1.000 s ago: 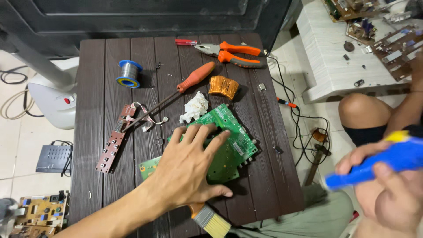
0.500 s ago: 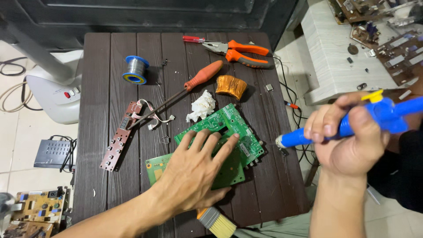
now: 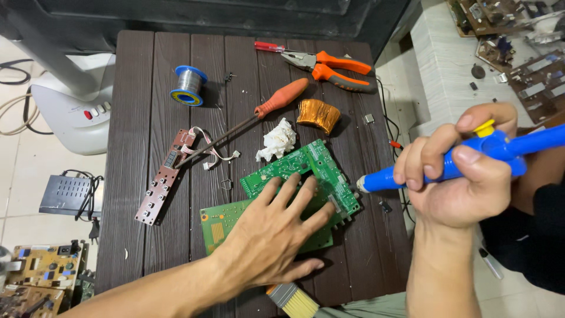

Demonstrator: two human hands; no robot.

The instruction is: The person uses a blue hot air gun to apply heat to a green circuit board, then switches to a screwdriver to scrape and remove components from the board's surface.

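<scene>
Green circuit board (image 3: pixel 306 176): thin, stiff, light, fragile; best held by its edges. Left hand (image 3: pixel 268 235) lies flat, open upon it. Right hand (image 3: pixel 456 176), beside the board, grips blue desoldering pump (image 3: pixel 435 168).

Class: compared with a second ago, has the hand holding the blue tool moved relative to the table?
Yes. The right hand with the blue desoldering pump has risen from the lower right corner toward the table edge, nearer the green circuit board.

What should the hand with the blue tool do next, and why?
Probably bring the blue tool's tip down left onto the green board. The right hand grips it with the tip just off the board's right edge, while the left hand lies flat on the board.
</scene>
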